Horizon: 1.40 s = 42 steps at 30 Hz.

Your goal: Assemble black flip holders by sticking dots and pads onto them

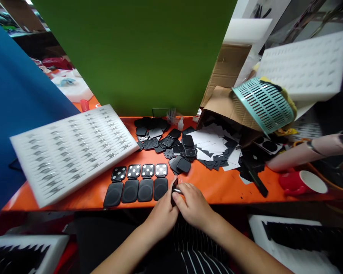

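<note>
My left hand is closed at the table's front edge, holding a thin black piece that stands nearly edge-on. My right hand meets it there, with fingers curled round a small shiny metal thing against the piece. Most of that metal thing is hidden by the fingers. Left of my hands lies a row of several opened black hinged cases. Their upper halves, such as this dotted half, carry white round spots. The lower halves, such as this plain one, are dark squares with rounded corners.
A white foam tray with rows of slits leans at left. Behind my hands are a pile of black pieces and white paper sheets. A teal basket, a red mug and a pink roll stand right.
</note>
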Each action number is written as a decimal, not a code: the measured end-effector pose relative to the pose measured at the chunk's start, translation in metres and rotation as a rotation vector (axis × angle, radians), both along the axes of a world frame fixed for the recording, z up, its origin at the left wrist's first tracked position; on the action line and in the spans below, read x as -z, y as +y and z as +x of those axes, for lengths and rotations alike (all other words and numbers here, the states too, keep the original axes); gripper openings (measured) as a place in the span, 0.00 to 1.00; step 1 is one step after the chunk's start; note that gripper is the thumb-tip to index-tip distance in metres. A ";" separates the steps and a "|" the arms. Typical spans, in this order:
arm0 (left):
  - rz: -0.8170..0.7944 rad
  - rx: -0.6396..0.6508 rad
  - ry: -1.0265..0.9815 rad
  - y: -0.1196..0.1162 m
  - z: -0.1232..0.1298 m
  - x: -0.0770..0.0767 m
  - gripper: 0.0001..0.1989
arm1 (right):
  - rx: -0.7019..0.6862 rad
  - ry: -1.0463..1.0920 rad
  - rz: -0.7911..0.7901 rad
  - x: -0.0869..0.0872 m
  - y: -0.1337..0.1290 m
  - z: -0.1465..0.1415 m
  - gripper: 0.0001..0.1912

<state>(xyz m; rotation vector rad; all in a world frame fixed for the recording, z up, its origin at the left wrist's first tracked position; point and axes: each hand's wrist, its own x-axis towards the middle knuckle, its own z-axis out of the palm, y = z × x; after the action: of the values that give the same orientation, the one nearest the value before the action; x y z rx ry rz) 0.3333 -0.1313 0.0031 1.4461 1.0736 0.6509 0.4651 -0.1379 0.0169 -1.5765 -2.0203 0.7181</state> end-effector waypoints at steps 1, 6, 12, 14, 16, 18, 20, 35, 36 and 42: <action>0.003 0.000 0.001 0.000 0.001 -0.001 0.24 | 0.008 0.007 0.009 0.002 0.000 0.000 0.08; 0.001 -0.012 0.003 0.000 0.005 -0.001 0.20 | 0.006 0.021 0.043 0.010 0.003 0.002 0.10; -0.027 0.001 0.005 0.005 0.000 -0.003 0.20 | -0.059 0.051 0.067 0.011 0.006 0.005 0.11; -0.025 0.005 -0.004 0.005 0.000 -0.002 0.18 | -0.054 0.064 0.082 0.011 0.006 0.002 0.11; -0.034 -0.003 -0.031 0.006 0.002 0.001 0.15 | -0.026 0.113 0.087 0.011 0.005 -0.001 0.13; -0.080 -0.041 -0.106 0.007 0.004 0.007 0.14 | 0.009 0.235 0.031 0.011 0.004 -0.002 0.14; -0.192 -0.103 -0.218 0.008 0.006 0.013 0.14 | 0.056 0.449 -0.090 0.011 0.004 -0.001 0.16; -0.360 -0.249 -0.269 0.012 0.003 0.020 0.20 | 0.095 0.496 -0.251 0.005 0.008 0.004 0.13; -0.296 -0.238 -0.242 0.012 0.003 0.023 0.22 | 0.052 0.370 -0.186 0.002 0.006 0.002 0.12; -0.271 -0.107 -0.261 0.013 0.005 0.014 0.25 | -0.057 0.066 -0.017 -0.008 -0.001 -0.005 0.10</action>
<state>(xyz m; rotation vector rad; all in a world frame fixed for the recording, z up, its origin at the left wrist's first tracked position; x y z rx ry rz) 0.3384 -0.1181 -0.0112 1.0452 0.9946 0.7188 0.4600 -0.1394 0.0246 -1.4902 -2.0226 0.8005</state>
